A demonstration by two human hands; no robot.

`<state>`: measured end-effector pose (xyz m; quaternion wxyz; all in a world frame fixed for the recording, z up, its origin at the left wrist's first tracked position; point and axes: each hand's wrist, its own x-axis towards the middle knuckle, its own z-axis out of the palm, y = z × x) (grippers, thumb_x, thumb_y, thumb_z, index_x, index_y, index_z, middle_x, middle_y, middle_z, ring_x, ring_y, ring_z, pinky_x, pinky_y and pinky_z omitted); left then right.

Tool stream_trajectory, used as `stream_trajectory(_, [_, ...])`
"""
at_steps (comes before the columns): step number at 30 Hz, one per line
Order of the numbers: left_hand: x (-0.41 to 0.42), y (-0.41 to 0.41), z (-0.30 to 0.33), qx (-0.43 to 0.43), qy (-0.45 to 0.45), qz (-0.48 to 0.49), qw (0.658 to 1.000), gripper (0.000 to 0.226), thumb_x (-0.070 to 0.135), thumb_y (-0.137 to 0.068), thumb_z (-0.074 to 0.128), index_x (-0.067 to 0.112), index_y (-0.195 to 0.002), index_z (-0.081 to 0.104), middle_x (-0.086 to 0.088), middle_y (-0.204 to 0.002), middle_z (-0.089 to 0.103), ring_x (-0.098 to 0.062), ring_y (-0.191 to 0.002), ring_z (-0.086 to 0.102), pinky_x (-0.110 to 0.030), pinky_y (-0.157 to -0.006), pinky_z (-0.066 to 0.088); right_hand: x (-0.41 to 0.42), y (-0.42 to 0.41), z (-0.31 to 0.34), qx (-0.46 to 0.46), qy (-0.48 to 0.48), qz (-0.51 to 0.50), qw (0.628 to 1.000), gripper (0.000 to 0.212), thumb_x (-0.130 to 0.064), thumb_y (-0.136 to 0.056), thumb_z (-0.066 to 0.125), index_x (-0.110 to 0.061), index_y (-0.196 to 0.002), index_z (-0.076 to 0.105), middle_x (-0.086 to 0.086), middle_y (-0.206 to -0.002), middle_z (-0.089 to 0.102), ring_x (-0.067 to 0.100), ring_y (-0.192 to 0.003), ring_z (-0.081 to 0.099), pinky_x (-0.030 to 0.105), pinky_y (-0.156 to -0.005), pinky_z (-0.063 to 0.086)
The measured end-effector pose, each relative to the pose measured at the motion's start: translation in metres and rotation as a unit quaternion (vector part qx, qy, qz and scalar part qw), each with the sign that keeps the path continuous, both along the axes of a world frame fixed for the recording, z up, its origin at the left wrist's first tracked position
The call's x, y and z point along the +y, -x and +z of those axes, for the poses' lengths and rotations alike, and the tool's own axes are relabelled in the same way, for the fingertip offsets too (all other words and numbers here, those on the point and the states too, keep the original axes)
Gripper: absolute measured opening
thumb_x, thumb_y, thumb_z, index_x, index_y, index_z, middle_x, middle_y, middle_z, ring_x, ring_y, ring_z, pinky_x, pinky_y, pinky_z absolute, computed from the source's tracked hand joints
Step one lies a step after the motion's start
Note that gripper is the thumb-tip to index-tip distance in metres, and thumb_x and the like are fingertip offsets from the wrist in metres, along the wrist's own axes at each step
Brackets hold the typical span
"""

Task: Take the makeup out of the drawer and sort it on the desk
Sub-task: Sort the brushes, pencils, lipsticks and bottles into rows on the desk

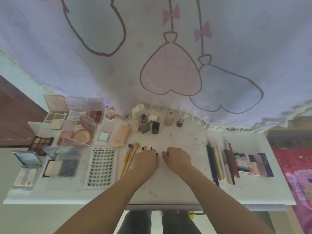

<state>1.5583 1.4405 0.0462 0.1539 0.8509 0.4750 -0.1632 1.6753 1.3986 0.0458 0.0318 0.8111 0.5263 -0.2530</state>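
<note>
Makeup lies sorted on the white desk [168, 188]. Open eyeshadow palettes [57, 115] and powder compacts [84, 132] fill the left side, with a false-lash card [101, 168] beside them. A row of gold-handled brushes [130, 157] lies at the middle. My left hand [146, 160] rests on the smaller brushes, fingers curled over them; a dark brush tip shows at its fingertips. My right hand [178, 157] sits just to the right, fingers bent on the desk, nothing visible in it. Bottles [145, 124] stand at the back. Pencils and lip tubes [236, 162] line the right side.
A printed curtain [168, 56] with heart balloons hangs over the desk's far edge. The desk's front edge [162, 206] is near my legs. A pink and red fabric [297, 174] lies to the right of the desk.
</note>
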Motion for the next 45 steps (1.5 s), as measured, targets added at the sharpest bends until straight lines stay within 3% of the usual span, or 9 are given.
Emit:
stream_trajectory(8, [-0.054,-0.114,0.004,-0.135,0.085,-0.036,0.987,0.024,0.028,-0.100,0.033,0.010,-0.109,0.048,-0.009,-0.106,0.059,-0.028,-0.094,0.059,-0.034,-0.072,0.042,-0.027,-0.134,0.019,-0.030,0.029,-0.100,0.994,0.023,-0.019,-0.097,0.036,-0.011,-0.102,0.057,0.005,-0.100,0.062,0.021,-0.087,0.055,0.028,-0.074,0.040])
stream_trajectory(15, [-0.077,-0.169,-0.018,-0.073,0.037,-0.047,0.996,0.032,0.029,-0.099,0.035,0.010,-0.122,0.046,-0.011,-0.121,0.052,-0.027,-0.111,0.049,-0.036,-0.086,0.041,-0.035,-0.156,0.011,-0.017,0.029,-0.067,0.997,0.023,-0.025,-0.096,0.039,-0.016,-0.102,0.059,0.003,-0.102,0.064,0.022,-0.097,0.059,0.032,-0.085,0.044])
stream_trajectory(20, [-0.082,-0.175,-0.023,-0.059,0.035,0.016,0.997,0.035,0.034,-0.098,0.034,0.010,-0.117,0.052,-0.009,-0.118,0.055,-0.025,-0.108,0.052,-0.035,-0.086,0.042,-0.032,-0.157,0.004,-0.036,0.028,-0.028,0.999,0.024,-0.028,-0.096,0.042,-0.013,-0.100,0.061,0.003,-0.095,0.063,0.019,-0.085,0.058,0.027,-0.072,0.041])
stream_trajectory(25, [-0.081,-0.166,-0.023,-0.079,0.053,0.050,0.994,0.031,0.030,-0.095,0.039,0.011,-0.117,0.051,-0.008,-0.117,0.055,-0.026,-0.109,0.052,-0.036,-0.087,0.042,-0.028,-0.145,-0.001,-0.041,0.043,-0.010,0.998,0.023,-0.026,-0.094,0.047,-0.012,-0.102,0.063,0.006,-0.102,0.065,0.025,-0.096,0.062,0.030,-0.075,0.045])
stream_trajectory(29, [-0.076,-0.151,-0.019,-0.175,0.132,0.139,0.966,0.031,0.030,-0.099,0.036,0.009,-0.110,0.055,-0.009,-0.109,0.058,-0.026,-0.102,0.057,-0.036,-0.086,0.047,-0.021,-0.132,0.007,0.077,0.008,-0.080,0.994,0.023,-0.027,-0.090,0.051,-0.013,-0.071,0.051,0.000,-0.068,0.053,0.018,-0.068,0.051,0.025,-0.058,0.037])
stream_trajectory(33, [-0.062,-0.124,-0.004,-0.246,0.164,0.143,0.944,0.030,0.030,-0.102,0.032,0.009,-0.096,0.053,-0.010,-0.090,0.059,-0.031,-0.090,0.060,-0.035,-0.072,0.042,-0.014,-0.124,0.023,0.233,-0.035,-0.179,0.955,0.025,-0.019,-0.087,0.048,-0.011,-0.063,0.045,0.003,-0.058,0.046,0.015,-0.049,0.039,0.023,-0.046,0.030])
stream_trajectory(37, [-0.043,-0.101,0.010,-0.239,0.172,0.100,0.950,0.029,0.029,-0.102,0.033,0.012,-0.086,0.051,-0.013,-0.087,0.060,-0.033,-0.090,0.059,-0.033,-0.069,0.039,-0.014,-0.116,0.028,0.414,-0.040,-0.298,0.859,0.022,-0.013,-0.094,0.045,-0.007,-0.074,0.051,0.003,-0.057,0.043,0.011,-0.040,0.030,0.019,-0.036,0.020])
stream_trajectory(41, [-0.029,-0.092,0.029,-0.181,0.176,0.081,0.964,0.039,0.027,-0.102,0.032,0.004,-0.093,0.061,-0.017,-0.100,0.064,-0.032,-0.097,0.059,-0.034,-0.082,0.043,-0.010,-0.099,0.025,0.466,-0.058,-0.381,0.796,0.029,-0.017,-0.098,0.046,-0.005,-0.074,0.055,0.000,-0.049,0.041,0.009,-0.035,0.029,0.019,-0.036,0.019])
stream_trajectory(45, [-0.022,-0.070,0.046,-0.184,0.262,0.128,0.939,0.037,0.027,-0.101,0.036,0.007,-0.084,0.062,-0.006,-0.077,0.058,-0.022,-0.070,0.054,-0.028,-0.067,0.041,-0.003,-0.080,0.017,0.457,-0.056,-0.423,0.781,0.031,-0.019,-0.099,0.043,-0.006,-0.072,0.054,0.001,-0.049,0.039,0.012,-0.039,0.029,0.019,-0.035,0.021])
